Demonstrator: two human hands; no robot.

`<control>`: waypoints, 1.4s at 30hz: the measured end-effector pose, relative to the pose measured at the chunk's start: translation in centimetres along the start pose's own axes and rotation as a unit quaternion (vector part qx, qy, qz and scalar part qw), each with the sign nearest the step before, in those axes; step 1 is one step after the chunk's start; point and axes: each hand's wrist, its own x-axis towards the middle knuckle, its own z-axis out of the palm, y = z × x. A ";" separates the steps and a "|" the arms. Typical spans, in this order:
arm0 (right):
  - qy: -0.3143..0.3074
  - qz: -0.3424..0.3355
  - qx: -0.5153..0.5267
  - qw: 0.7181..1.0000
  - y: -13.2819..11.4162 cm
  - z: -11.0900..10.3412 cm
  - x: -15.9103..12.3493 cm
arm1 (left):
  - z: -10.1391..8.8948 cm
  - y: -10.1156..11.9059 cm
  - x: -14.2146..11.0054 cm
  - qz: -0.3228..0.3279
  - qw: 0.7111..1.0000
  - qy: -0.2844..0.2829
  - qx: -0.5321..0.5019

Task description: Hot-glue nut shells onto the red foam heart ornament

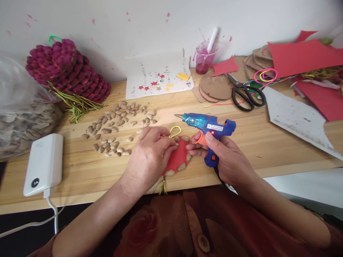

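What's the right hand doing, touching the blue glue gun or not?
Touching. The head view shows the right hand gripping the handle of the blue glue gun, with the thumb pressed against its side.

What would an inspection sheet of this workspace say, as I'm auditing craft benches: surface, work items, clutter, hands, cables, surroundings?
Surface: wooden table, loose peanuts scattered left of centre.
Work items: red disc edged with peanuts; blue glue gun, red light lit.
Clutter: scissors, red card, cup of pink liquid.
Hands: left hand at the disc, grip unclear; right hand holding the glue gun.
Cables: white cable plugged into power bank; black cord below the glue gun.
Surroundings: wall spotted pink.
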 end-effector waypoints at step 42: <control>0.012 -0.008 -0.029 0.999 0.2 0.1 0.1 | 0.1 -0.7 -3.6 0.045 0.999 0.000 0.015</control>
